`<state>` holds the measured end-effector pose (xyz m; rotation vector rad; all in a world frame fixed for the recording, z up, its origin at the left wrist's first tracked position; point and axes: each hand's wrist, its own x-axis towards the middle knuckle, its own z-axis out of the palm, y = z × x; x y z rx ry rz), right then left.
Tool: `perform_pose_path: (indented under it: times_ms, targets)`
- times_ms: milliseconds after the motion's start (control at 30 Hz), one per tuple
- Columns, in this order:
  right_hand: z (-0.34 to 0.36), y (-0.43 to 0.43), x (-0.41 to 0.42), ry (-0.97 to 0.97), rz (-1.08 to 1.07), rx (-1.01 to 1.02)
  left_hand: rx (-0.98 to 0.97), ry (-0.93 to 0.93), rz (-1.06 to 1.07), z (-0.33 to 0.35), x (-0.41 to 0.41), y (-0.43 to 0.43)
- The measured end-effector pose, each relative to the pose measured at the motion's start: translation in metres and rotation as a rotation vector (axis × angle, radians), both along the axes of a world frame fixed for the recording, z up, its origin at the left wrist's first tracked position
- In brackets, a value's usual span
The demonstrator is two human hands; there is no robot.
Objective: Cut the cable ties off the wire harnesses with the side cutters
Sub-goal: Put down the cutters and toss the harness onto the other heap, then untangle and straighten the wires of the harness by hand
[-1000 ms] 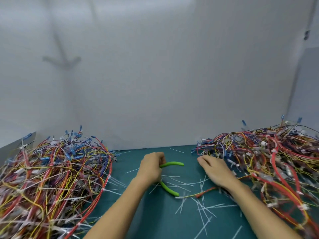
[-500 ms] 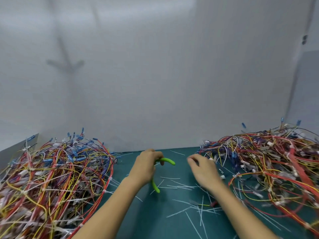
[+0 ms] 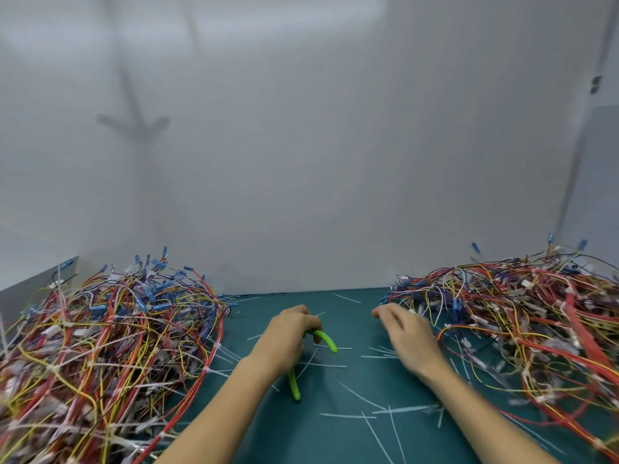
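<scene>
– Two heaps of wire harnesses: how are they entered?
– Item one, left heap (image 3: 100, 346). Item two, right heap (image 3: 522, 323). Both lie loose, straight on the teal desk (image 3: 335, 440). Each reaches back to the white wall (image 3: 318, 162) that closes the far side. One low grey panel (image 3: 33, 286) stands behind the left heap, at the far left.
– Contents?
– Red, yellow, blue and white wires, tangled. Blue plugs and white ties stick out of both.
– Side cutters?
– One pair of side cutters (image 3: 326, 339) with green handles, in the bare strip between the heaps, nearer the left one. The left grip (image 3: 288, 336) is grasping them, fingers curled round the handles. One handle curves out to the right and the other points back toward the person. The cutting head is hidden under the hand.
– Right grip?
– The right grip (image 3: 408, 339) is released, fingers loosely bent, blurred, nothing seen in it. It is just beside the inner edge of the right heap.
– Open room?
– One teal strip, from the wall to the bottom of the view, crossed by both forearms and scattered with white tie offcuts (image 3: 348, 415).
</scene>
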<state>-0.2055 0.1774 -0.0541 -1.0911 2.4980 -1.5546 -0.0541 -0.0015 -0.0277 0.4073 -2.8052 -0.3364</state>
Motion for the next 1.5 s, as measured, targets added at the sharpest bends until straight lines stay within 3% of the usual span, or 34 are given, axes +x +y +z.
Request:
perform_pose_path:
  times_ms: [167,533,767,933,1167,1500]
  targets:
    - [-0.001,0.042,-0.035,0.084,-0.032,0.057,0.015,0.012,-0.007,-0.007,-0.009,0.008]
    - [-0.007,0.002,-0.018,-0.167,0.058,-0.078,0.088,0.022,-0.049,-0.017,-0.031,0.045]
    - [-0.002,-0.005,-0.006,0.043,-0.042,0.221,0.020,0.035,-0.108,-0.012,-0.037,0.054]
    - [0.007,-0.021,0.024,-0.008,-0.004,0.217,-0.089,0.132,0.113,0.019,-0.026,0.036]
    - [0.001,-0.037,0.064,0.303,0.082,0.665,-0.462,-0.043,0.681,0.060,0.031,-0.020]
    - [0.007,-0.040,0.079,0.292,-0.134,0.673,-0.470,-0.289,0.718,0.049,0.071,-0.033]
